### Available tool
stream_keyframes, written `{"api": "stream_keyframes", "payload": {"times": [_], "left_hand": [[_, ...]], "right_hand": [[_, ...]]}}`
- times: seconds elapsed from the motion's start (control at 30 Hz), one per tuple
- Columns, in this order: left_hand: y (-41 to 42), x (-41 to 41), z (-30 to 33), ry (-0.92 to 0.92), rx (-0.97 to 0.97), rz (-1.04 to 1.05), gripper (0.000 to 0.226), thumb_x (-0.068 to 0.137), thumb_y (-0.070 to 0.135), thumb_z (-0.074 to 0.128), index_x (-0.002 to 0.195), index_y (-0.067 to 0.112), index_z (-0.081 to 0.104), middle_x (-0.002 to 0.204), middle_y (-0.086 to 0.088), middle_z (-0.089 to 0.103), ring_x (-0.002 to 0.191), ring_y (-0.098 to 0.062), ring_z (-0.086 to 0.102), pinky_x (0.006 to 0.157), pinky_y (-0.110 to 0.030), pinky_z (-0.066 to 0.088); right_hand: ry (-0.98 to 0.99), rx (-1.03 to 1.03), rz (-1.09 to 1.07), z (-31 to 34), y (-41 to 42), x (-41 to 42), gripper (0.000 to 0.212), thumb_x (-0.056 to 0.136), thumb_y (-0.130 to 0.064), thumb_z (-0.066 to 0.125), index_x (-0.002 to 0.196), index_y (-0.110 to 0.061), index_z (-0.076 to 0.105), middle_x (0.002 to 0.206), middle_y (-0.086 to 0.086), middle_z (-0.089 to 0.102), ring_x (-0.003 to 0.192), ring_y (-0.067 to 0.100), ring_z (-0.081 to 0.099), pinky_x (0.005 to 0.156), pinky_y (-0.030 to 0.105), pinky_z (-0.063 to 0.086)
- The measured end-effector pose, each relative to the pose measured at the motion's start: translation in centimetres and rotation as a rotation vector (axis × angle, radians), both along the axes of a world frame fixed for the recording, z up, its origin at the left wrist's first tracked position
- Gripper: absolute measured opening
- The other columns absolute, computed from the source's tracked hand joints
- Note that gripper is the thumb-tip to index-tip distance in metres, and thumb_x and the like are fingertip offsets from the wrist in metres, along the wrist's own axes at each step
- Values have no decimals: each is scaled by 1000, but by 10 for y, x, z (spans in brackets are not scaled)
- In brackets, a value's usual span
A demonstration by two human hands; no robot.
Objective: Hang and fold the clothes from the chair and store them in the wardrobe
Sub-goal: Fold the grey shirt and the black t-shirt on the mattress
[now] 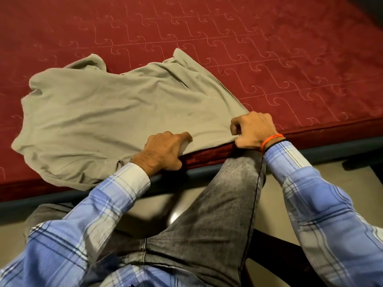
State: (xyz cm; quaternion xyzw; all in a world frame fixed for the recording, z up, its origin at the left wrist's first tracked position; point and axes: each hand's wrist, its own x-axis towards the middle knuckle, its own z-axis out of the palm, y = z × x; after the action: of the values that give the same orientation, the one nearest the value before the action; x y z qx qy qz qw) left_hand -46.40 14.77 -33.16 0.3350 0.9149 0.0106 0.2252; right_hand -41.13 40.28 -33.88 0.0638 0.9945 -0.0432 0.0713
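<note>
Head view shows me a grey-green T-shirt (116, 112) spread on the red quilted mattress (269, 48), and I have both hands on its near hem, right at the mattress edge. My left hand (163, 151) has its fingers curled over the hem with the thumb hooked down over the side of the mattress, so I read it as gripping the cloth, though the fabric under the fingers is partly hidden. My right hand (253, 129) pinches the hem's corner, fingers bunched tight around it, with an orange thread band (270, 140) on that wrist.

What matters for the next move is how the shirt lies from my grip. Its long axis runs away from my hands, up and to the left across the mattress, with the neck and one sleeve at the far left and the hem by me. The body is rumpled, with creases fanning out from my right hand, and the far right edge is bunched up into a ridge. So almost all of the cloth sits left of and beyond both hands. My left hand is nearer the middle of the shirt; my right holds the outer corner. I judge a smoothing pull toward me comes before any fold.
</note>
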Motion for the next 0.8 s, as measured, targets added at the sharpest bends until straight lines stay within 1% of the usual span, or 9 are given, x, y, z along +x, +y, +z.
{"api": "stream_keyframes", "payload": {"times": [0.03, 0.1, 0.17, 0.27, 0.37, 0.43, 0.57, 0.67, 0.8], "left_hand": [[-1, -5, 0, -54, 32, 16, 67, 72, 38, 73, 133, 39, 45, 105, 1, 65, 100, -25, 62, 79, -35, 48], [2, -17, -2, -115, 166, 84, 62, 73, 60, 73, 127, 37, 53, 103, 5, 66, 101, -21, 61, 87, -37, 50], [7, -26, -10, -9, 274, 130, 61, 78, 63, 67, 128, 31, 56, 115, -3, 63, 109, -25, 58, 91, -38, 49], [14, -29, -24, 118, 261, 148, 62, 83, 59, 64, 132, 23, 52, 135, -12, 44, 121, -32, 45, 98, -42, 41], [13, -31, -29, 127, 251, 147, 65, 83, 57, 66, 134, 20, 51, 137, -12, 39, 123, -32, 42, 102, -43, 39], [12, -33, -29, 132, 299, 176, 64, 82, 55, 67, 133, 19, 52, 137, -12, 40, 123, -32, 42, 102, -43, 40], [11, -39, -29, 196, 314, 230, 63, 81, 56, 68, 130, 18, 54, 136, -11, 41, 122, -31, 43, 101, -41, 40], [12, -52, -27, 141, 280, 247, 62, 82, 59, 67, 129, 20, 56, 135, -9, 44, 123, -30, 45, 100, -41, 41], [9, -88, -21, 116, 380, 296, 50, 82, 56, 68, 116, 20, 63, 117, -6, 59, 105, -27, 59, 88, -36, 49]], "right_hand": [[30, -9, 14, 3, -1, -4, 30, 56, -42, 54, 81, -28, 65, 76, -7, 66, 77, 24, 61, 68, 29, 31], [159, -18, 53, 2, -9, -12, 45, 66, -56, 46, 96, -30, 67, 88, -7, 67, 83, 22, 62, 68, 31, 34], [254, -82, 86, -7, -21, -22, 52, 80, -59, 41, 113, -26, 63, 106, -2, 65, 95, 22, 61, 72, 34, 44], [184, -99, 105, -28, -26, -30, 56, 85, -60, 41, 118, -18, 58, 118, 5, 58, 104, 27, 56, 81, 38, 47], [255, -96, -70, -40, -16, -30, 46, 87, -51, 54, 111, -12, 61, 115, 7, 57, 105, 29, 55, 86, 39, 46], [315, -116, -146, -40, -16, -33, 40, 86, -45, 61, 108, -11, 62, 112, 7, 58, 103, 28, 55, 84, 37, 46], [323, -55, 22, -36, -34, -41, 37, 84, -44, 61, 102, -12, 64, 104, 6, 61, 95, 28, 57, 77, 36, 48], [340, -87, -100, -30, -44, -57, 33, 84, -46, 59, 98, -16, 65, 99, 2, 64, 91, 25, 59, 76, 35, 48], [418, -206, -194, -12, -48, -97, 26, 87, -38, 58, 102, -20, 66, 98, 0, 69, 89, 23, 63, 79, 33, 49]]}}
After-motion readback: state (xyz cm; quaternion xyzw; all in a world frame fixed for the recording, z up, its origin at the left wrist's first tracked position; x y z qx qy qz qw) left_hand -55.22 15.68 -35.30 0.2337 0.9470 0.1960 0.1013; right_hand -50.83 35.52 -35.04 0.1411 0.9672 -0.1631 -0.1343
